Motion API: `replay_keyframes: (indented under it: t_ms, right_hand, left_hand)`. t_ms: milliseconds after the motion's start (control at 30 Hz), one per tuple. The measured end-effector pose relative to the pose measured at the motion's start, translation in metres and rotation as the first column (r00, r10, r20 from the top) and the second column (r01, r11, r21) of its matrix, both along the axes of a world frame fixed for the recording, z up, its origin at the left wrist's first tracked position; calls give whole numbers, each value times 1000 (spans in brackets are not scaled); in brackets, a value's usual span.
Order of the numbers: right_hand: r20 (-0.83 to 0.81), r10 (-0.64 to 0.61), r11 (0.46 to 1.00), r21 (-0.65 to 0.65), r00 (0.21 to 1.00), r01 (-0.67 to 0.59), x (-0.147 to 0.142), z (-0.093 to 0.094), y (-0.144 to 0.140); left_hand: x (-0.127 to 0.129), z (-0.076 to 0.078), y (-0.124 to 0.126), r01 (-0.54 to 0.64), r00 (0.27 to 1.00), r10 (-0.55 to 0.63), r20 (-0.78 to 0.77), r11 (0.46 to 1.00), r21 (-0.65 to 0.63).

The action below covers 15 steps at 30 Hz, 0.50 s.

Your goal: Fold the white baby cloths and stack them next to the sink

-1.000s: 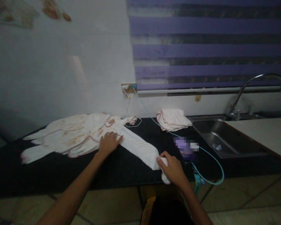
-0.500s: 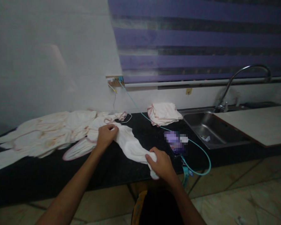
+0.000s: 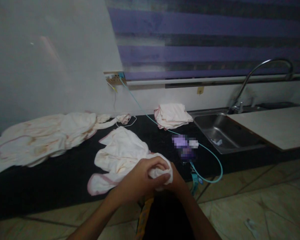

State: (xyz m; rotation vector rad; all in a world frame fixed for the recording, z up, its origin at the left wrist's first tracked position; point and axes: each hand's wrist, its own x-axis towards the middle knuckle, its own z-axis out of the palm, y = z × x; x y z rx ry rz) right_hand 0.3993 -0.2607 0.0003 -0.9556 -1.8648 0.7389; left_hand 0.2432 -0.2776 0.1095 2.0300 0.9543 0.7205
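Both of my hands are together at the counter's front edge, around one end of a white cloth [image 3: 123, 146] with pink edging. My left hand [image 3: 146, 175] is curled with its thumb and fingers wrapped round the bunched end. Behind it, my right hand [image 3: 177, 178] grips the same end from the right; its fingers are mostly hidden. The rest of the cloth spreads to the left over the black counter [image 3: 72, 181], wrinkled, with faint brownish marks. Farther left lies a pile of similar white cloths [image 3: 50, 133], stained and pink-edged.
A neat stack of folded white cloths [image 3: 173, 115] stands near the wall. A blurred phone [image 3: 183, 146] with a teal cable [image 3: 218, 163] lies right of my hands. Beyond are a steel sink [image 3: 230, 133], a curved faucet [image 3: 255, 71] and a pale board [image 3: 272, 125]. A socket [image 3: 116, 78] is on the wall.
The white cloth has been pulled right, away from the pile, and now lies apart from it. My left hand has moved right and down to meet my right hand at the cloth's end.
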Motion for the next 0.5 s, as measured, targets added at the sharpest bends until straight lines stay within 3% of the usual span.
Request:
replay_keyframes:
  t_ms: [67, 133, 200, 267, 300, 400, 500]
  right_hand:
    - [-125, -44, 997, -70, 991, 35, 0, -5, 2]
    - [-176, -90, 990, -120, 980, 69, -3, -9, 4]
    - [-193, -131, 984, -146, 972, 103, -6, -13, 5]
    - [-208, -215, 966, -190, 954, 176, -9, -17, 5]
    - [-211, -256, 953, -218, 943, 210, -10, -19, 5]
    - [-213, -313, 929, -271, 926, 251, -11, -22, 5]
    - [-210, -359, 914, -280, 909, 296, -12, -22, 5]
  left_hand:
    - [-21, 8, 6, -75, 993, 90, -73, 979, 189]
    - [-55, 0, 32, -192, 951, 270, -152, 898, 396]
    - [-95, -24, 66, -260, 865, 418, -278, 846, 465]
    - [-129, -56, 91, -324, 754, 488, -439, 858, 398]
    - [-141, -70, 97, -306, 738, 472, -482, 871, 384]
    - [-150, -90, 85, -264, 686, 526, -502, 823, 503]
    - [-129, -84, 49, -221, 574, 553, -604, 815, 536]
